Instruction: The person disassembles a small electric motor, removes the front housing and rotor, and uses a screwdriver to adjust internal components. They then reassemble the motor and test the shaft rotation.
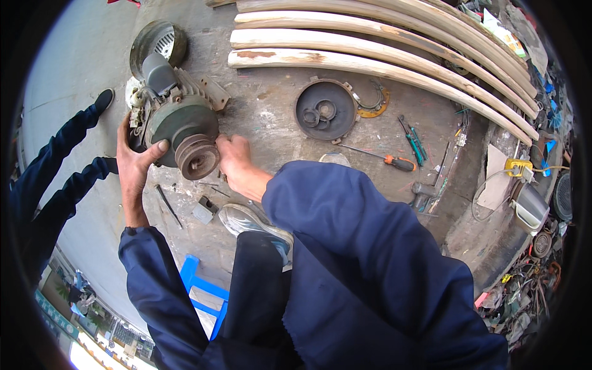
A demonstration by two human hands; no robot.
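Observation:
An electric motor (185, 120) with a green end cover lies on the stained concrete floor. Its rusty grooved pulley (197, 157) faces me. My left hand (137, 157) grips the motor's left side, the thumb on the cover near the pulley and the fingers partly hidden behind the housing. At the pulley's right rim, my right hand (235, 157) is closed with its fingers curled against it; the fingertips are partly hidden. Behind the motor rests a round slotted fan cover (158, 49). A dark round end cover (325, 110) holding several rings lies to the right.
Long wooden poles (345, 61) stretch across the back. An orange-handled screwdriver (401, 163), green-handled pliers (414, 143) and a hammer (423, 193) lie at right. A blue stool (209, 290) stands by my leg. Another person's legs (68, 145) are at left; scrap lines the right edge.

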